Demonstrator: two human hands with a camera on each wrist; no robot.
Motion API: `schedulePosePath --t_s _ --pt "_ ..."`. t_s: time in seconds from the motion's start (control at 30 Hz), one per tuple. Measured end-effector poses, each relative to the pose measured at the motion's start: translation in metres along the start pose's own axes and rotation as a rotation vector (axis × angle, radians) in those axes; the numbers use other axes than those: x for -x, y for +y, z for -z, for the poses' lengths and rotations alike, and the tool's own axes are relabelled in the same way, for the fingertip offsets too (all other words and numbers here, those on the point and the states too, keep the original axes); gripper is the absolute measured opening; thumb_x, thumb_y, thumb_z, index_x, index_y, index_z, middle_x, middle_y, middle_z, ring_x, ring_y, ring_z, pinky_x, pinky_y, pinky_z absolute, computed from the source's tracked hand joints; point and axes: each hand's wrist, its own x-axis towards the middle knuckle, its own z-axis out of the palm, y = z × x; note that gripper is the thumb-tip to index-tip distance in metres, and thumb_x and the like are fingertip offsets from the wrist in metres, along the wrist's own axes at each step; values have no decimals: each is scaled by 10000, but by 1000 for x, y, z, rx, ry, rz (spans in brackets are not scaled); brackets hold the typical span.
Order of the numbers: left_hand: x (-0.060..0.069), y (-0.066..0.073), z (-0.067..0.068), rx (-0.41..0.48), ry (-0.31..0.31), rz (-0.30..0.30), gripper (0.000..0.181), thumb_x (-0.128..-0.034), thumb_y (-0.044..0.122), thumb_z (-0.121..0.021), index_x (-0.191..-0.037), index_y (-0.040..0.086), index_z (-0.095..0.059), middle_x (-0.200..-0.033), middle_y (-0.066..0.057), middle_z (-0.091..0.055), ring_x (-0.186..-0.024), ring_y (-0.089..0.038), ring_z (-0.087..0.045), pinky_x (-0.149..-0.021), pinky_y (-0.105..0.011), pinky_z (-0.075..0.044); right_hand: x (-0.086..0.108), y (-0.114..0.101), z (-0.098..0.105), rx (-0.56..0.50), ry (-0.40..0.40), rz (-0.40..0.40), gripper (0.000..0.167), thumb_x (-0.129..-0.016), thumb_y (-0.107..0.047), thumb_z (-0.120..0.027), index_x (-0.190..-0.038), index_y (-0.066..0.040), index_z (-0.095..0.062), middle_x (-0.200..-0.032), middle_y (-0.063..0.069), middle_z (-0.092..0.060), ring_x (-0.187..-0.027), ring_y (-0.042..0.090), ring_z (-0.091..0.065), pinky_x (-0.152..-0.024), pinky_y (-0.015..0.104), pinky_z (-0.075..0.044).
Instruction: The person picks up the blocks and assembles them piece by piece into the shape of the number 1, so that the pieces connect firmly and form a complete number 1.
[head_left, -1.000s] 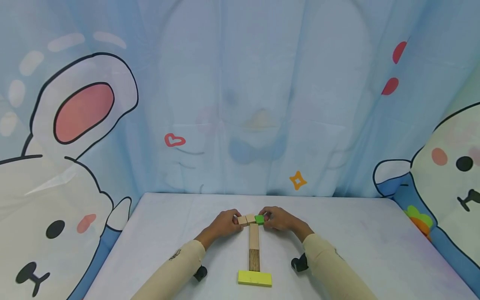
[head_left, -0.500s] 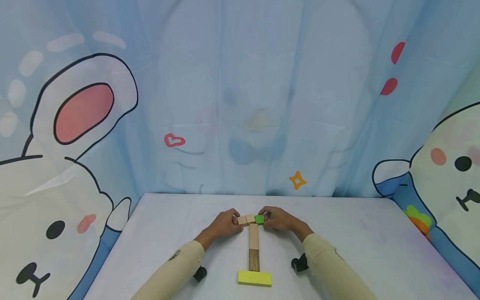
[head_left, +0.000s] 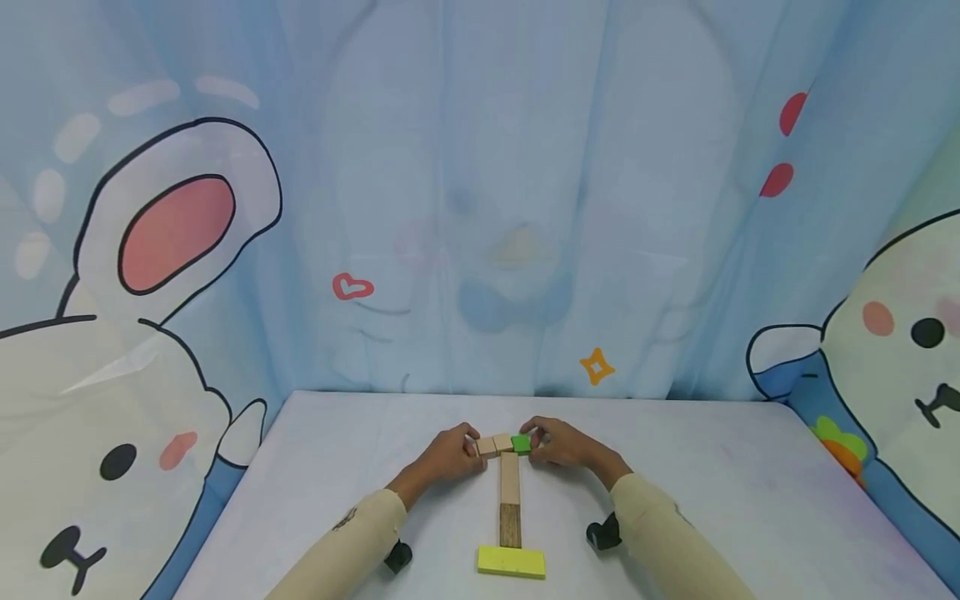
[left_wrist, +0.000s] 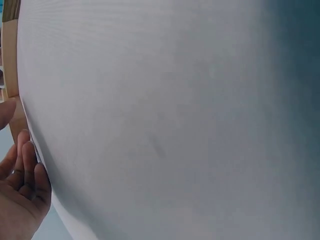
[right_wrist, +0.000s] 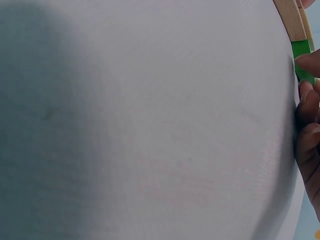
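Note:
At the far end of a T-like layout, two pale wooden blocks and a green block (head_left: 521,444) form a short crosswise row. My left hand (head_left: 452,452) grips the row's left end, its fingers and thumb about the outer wooden block (head_left: 487,447); the second wooden block (head_left: 502,442) sits in the middle. From the other side my right hand (head_left: 564,443) pinches the green block; in the right wrist view a thumb (right_wrist: 310,62) lies against it. A pale wooden plank (head_left: 509,477) runs toward me from the row, ending at a darker brown block (head_left: 510,525).
A yellow block (head_left: 512,562) lies crosswise at the near end of the column. All blocks are on a white-covered table (head_left: 352,442). Behind its far edge hangs a blue cartoon curtain (head_left: 517,208). Black wrist devices show under both sleeves.
The head view has shifted slightly, so everything sits a little lower in it. Both hands stay at the ends of the row, and the blocks keep their layout.

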Motion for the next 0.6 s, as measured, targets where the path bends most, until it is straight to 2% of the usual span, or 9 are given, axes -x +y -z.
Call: schedulePosePath --t_s 0.27,0.47,0.6 --pt "5 -2 12 14 35 -28 444 -864 186 -770 -1223 -3 -590 -913 -35 -654 -751 -107 -574 -689 -297 -485 5 10 4 -1 16 36 419 -850 -111 -735 -1243 -48 -602 -959 31 -627 -761 163 -565 -647 315 -480" --pt "10 -6 20 7 43 -60 468 -867 239 -773 -1228 2 -593 -955 -51 -665 -789 -115 -597 -701 -294 -493 23 18 9 -25 33 41 429 -860 -153 -745 -1253 -56 -603 -988 42 -633 -778 165 -589 -669 323 -505" --pt "15 -6 26 18 37 -71 496 -873 272 -771 -1241 -6 -590 -972 -62 -659 -814 -131 -597 -711 -311 -494 37 20 14 -61 43 63 448 -869 -159 -736 -1272 -34 -586 -1018 76 -627 -733 168 -593 -631 324 -524"
